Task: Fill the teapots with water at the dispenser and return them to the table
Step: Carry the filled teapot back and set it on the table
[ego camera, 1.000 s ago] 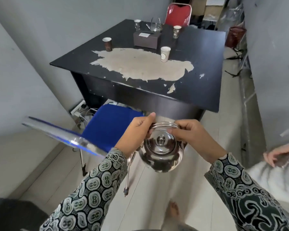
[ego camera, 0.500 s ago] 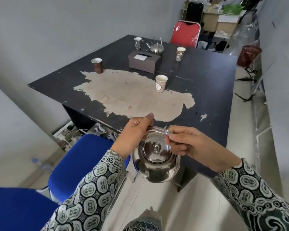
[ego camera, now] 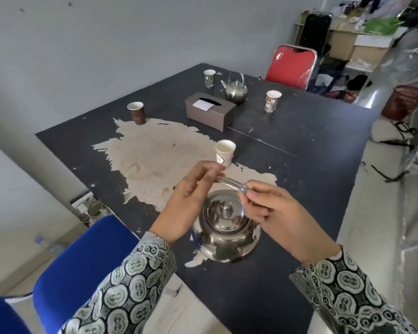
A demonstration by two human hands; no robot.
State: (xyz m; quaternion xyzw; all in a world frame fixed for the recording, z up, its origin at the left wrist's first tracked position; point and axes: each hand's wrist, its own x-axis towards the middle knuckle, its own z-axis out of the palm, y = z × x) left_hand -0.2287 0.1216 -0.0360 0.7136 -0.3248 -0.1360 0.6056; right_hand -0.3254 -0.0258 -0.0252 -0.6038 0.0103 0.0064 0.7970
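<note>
A shiny steel teapot (ego camera: 227, 227) with its lid on is low over the near edge of the black table (ego camera: 311, 145); I cannot tell whether it rests on the top. My right hand (ego camera: 273, 213) pinches the right part of its wire handle. At the handle's left end, the fingers of my left hand (ego camera: 188, 198) curl round the wire and look blurred. A second steel teapot (ego camera: 235, 89) stands upright on the far side of the table, behind a tissue box (ego camera: 209, 110).
Several paper cups stand on the table, the nearest cup (ego camera: 225, 153) just beyond my hands. A blue chair (ego camera: 82, 261) is at my lower left. A red chair (ego camera: 291, 66) stands at the far side, and a red basket (ego camera: 404, 104) at the right.
I have walked up to the table. The teapot has gone from above the floor to above the table's near edge, still held by its handle.
</note>
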